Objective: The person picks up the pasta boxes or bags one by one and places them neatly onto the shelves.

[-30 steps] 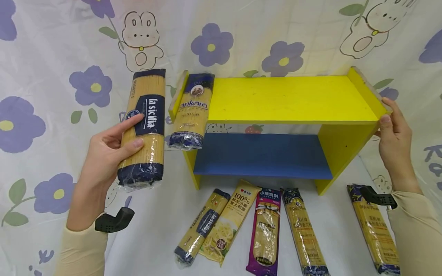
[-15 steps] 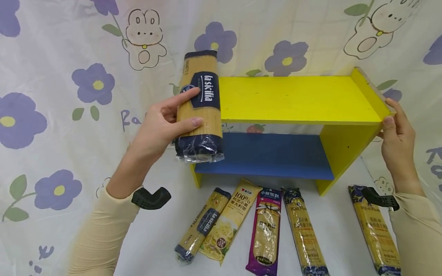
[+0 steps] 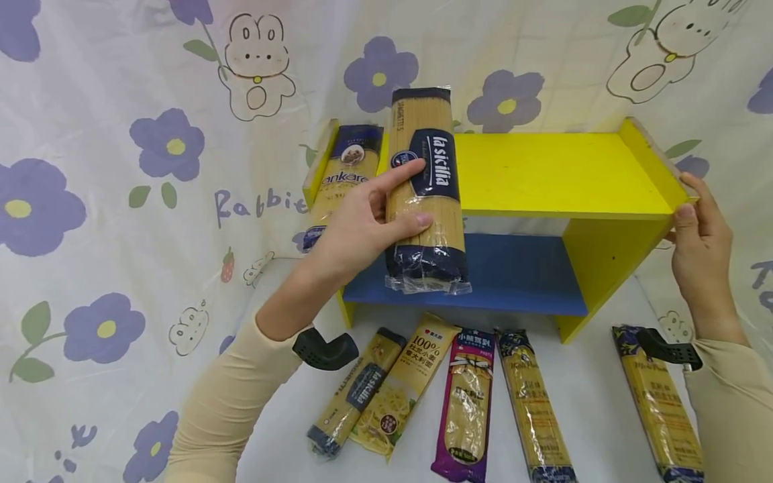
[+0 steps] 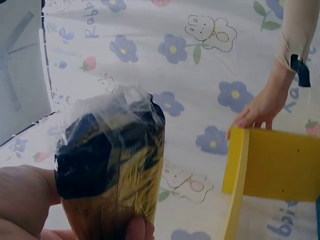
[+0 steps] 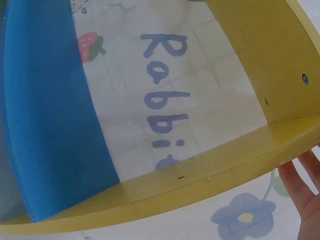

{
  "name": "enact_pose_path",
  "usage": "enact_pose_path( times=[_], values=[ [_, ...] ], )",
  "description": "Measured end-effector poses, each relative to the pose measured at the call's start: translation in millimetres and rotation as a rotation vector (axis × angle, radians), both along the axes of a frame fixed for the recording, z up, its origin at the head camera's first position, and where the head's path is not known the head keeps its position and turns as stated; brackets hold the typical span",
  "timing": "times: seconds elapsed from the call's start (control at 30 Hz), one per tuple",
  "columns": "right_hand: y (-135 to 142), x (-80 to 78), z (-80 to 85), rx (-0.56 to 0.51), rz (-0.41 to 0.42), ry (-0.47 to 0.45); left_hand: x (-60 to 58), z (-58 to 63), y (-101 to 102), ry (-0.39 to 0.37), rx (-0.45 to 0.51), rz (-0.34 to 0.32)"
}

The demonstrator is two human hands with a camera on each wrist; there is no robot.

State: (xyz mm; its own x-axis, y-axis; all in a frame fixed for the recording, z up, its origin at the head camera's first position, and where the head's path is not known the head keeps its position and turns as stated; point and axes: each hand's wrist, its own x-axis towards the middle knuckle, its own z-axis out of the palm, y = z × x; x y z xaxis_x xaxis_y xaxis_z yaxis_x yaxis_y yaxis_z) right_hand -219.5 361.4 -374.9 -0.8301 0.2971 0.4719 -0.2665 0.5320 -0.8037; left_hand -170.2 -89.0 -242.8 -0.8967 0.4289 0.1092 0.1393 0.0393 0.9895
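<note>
My left hand (image 3: 362,225) holds a la sicilia spaghetti pack (image 3: 437,208) upright in front of the shelf's top board, with the thumb and index finger across its front. In the left wrist view, the clear crimped end of that spaghetti pack (image 4: 110,145) faces the camera. My right hand (image 3: 700,251) grips the upper right corner of the yellow and blue shelf (image 3: 555,174), thumb on the near side. An ankara spaghetti pack (image 3: 353,151) leans at the left end of the top board, partly hidden by my left hand.
Below the shelf lie another la sicilia pack (image 3: 356,396), a yellow pasta pack (image 3: 404,389), a purple pasta pack (image 3: 468,402) and a gold-and-blue pack (image 3: 534,402). A similar pack (image 3: 658,402) lies at the right, under my right forearm. Patterned cloth hangs behind.
My left hand has carried the spaghetti pack rightward, from left of the shelf, past the ankara pack, to in front of the top board. My right hand stays on the shelf corner.
</note>
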Motion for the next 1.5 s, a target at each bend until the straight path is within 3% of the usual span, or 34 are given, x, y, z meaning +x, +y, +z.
enact_pose_path(
  times=[0.23, 0.63, 0.8, 1.2, 1.5],
  values=[
    [-4, 2.0, 3.1, -0.017, 0.007, 0.008, 0.7, -9.4, 23, -0.068, 0.094, -0.011],
    [-3, 3.1, 1.0, -0.020, 0.001, 0.004, -22.9, -30.3, 48, -0.113, 0.117, 0.118],
    [-6, 5.3, 3.1, -0.022, 0.005, 0.005, -32.3, -38.3, 47, -0.137, 0.116, 0.145],
    [0, 0.9, -0.1, -0.012, 0.003, 0.002, -45.6, -52.4, 38, -0.158, 0.103, 0.122],
    [1, 1.2, -0.3, -0.015, 0.002, 0.000, -48.0, -54.6, 39, -0.158, 0.061, 0.158]
  ],
)
